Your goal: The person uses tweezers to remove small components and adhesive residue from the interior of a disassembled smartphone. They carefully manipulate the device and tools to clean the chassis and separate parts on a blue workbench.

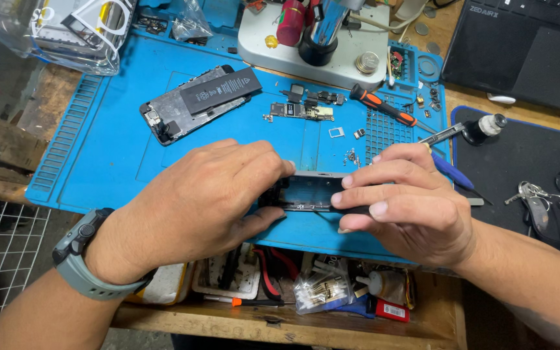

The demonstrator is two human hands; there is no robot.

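Both the left hand and the right hand are gripping the dark rectangular metal phone frame over the blue silicone repair mat, near its front edge; twisting pressure is risking bending it.

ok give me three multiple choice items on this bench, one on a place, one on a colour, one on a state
1. Where does the screwdriver lie?
A. on the laptop
B. on the mat, beyond the hands
C. in the open drawer

2. What colour is the mat?
A. blue
B. green
C. white

3. How is the phone frame held?
A. lying untouched
B. by the left hand only
C. gripped by both hands

Answers:
1 B, its orange and black handle rests on the mat near the microscope base.
2 A, the mat is bright blue.
3 C, the left hand and the right hand each clasp one end of the frame.
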